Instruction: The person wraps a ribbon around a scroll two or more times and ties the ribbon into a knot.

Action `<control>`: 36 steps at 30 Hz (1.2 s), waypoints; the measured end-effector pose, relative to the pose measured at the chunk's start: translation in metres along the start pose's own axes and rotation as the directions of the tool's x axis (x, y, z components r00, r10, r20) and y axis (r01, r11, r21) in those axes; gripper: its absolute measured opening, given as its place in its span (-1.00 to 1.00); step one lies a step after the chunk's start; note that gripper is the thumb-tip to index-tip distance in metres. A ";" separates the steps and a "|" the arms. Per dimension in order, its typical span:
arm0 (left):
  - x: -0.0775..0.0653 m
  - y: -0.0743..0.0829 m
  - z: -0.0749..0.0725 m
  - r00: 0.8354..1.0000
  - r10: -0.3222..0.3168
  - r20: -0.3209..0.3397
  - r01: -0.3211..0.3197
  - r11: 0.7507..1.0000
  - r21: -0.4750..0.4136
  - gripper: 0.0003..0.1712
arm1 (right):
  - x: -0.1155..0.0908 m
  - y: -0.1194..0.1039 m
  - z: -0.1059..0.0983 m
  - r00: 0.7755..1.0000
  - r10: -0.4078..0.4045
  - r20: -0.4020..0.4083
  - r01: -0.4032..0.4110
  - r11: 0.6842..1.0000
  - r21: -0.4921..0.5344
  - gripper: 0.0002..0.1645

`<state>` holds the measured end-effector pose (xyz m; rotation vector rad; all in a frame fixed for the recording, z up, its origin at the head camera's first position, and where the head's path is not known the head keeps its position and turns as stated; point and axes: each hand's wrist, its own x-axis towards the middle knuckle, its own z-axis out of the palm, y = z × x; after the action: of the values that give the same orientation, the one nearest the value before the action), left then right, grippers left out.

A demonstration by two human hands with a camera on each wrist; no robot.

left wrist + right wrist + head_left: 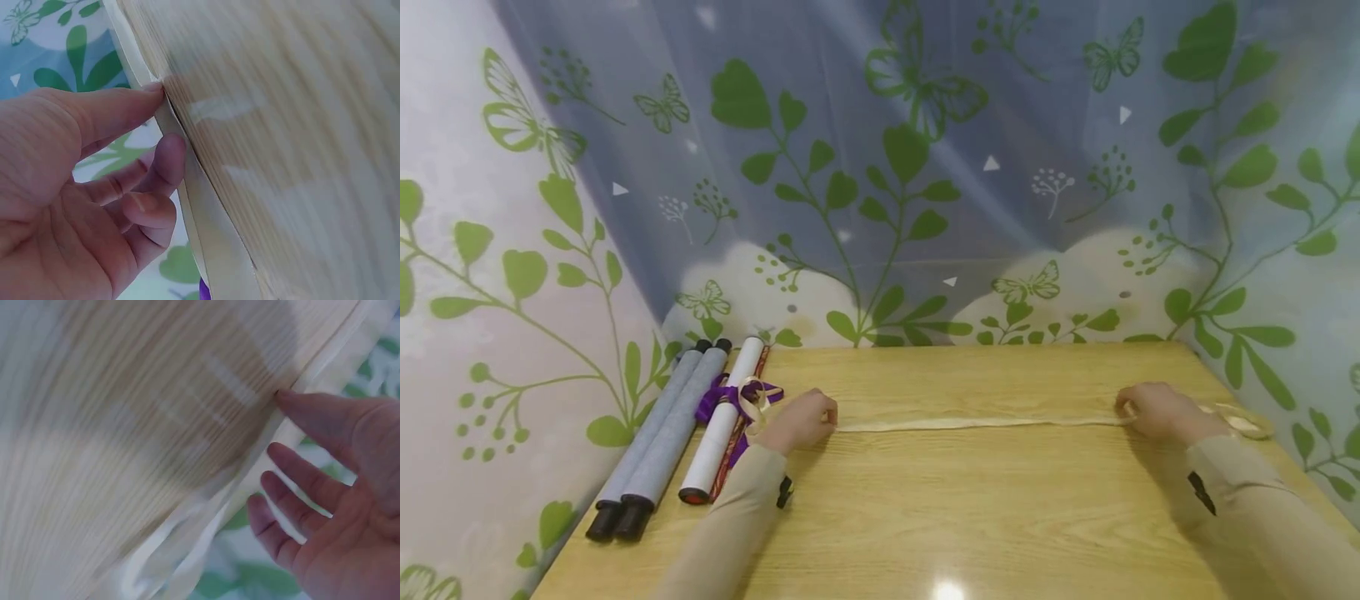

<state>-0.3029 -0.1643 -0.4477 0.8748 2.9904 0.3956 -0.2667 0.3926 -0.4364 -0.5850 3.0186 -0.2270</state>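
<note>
A narrow cream ribbon [955, 425] runs nearly straight from side to side, low over the wooden table. My left hand [801, 421] pinches it near the white roll; in the left wrist view the thumb presses its edge and the other fingers curl beside the ribbon [222, 250]. Over on the right, my right hand [1161, 410] pinches the other end of the stretch between thumb and a forefinger mostly hidden in the right wrist view, its remaining fingers loosely spread. Past that hand the ribbon's tail [197, 556] lies in loops.
At the table's left side lies a white roll [726, 433] with a purple ribbon bow [718, 398] and cream loops around it, and a red patterned strip [730, 458] alongside. Further left, two grey rolls [673, 425] with black ends lie side by side. A leaf-printed curtain [925, 208] hangs behind the table [962, 517].
</note>
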 end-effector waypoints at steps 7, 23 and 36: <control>0.009 0.013 0.002 1.000 -0.021 -0.002 0.021 1.000 0.013 -0.84 | 0.023 -0.054 0.013 0.989 -0.141 -0.036 0.144 0.985 0.094 -0.87; 0.007 0.009 0.004 1.000 -0.016 0.000 0.016 1.000 -0.003 -0.85 | 0.019 -0.058 0.013 0.975 -0.215 -0.056 0.220 0.969 0.110 -0.83; 0.001 0.009 0.001 0.997 -0.054 0.053 0.054 0.999 0.009 -0.82 | 0.024 -0.062 0.011 0.988 -0.153 -0.032 0.156 0.980 0.127 -0.89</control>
<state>-0.2987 -0.1564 -0.4462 0.7897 2.9614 0.3551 -0.2649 0.3249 -0.4380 -0.8102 2.9524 -0.4352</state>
